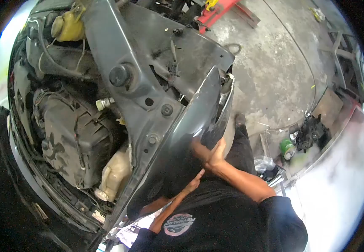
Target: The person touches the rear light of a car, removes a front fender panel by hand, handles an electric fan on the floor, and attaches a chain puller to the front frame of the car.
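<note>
Nearest, btwn 5 & 6 o'clock: wearer's black T-shirt (pixel 236 214) w/ a round pale logo (pixel 179 224) at 6. R hand (pixel 215 156), approx 4 o'clock of ctr, is at the outer edge of a dark glossy car panel (pixel 165 164); fingers part hidden, so can't tell if it's gripping. L hand (pixel 194 181), btwn 5 & 6, is lower on the same panel, fingers close tog. & fairly straight; can't tell if it grips either. Panel runs from approx 1 o'clock down thru ctr to 7, refl. of an arm in its gloss.

Next out, grey metal bodywork (pixel 110 46) runs up toward 11, w/ a round blk cap (pixel 121 75) at 10. Cream reservoir (pixel 116 172) at 8, big blk plastic housing (pixel 74 138) at 9, yellowish reservoir (pixel 70 26) btwn 10 & 11.

Beyond the panel: a dark shoe (pixel 240 120) at 3 on concrete floor (pixel 270 80). Further off, green can (pixel 288 148) btwn 3 & 4, beside a blk part (pixel 313 133) at 3. Red metal piece (pixel 219 12) btwn 12 & 1.
</note>
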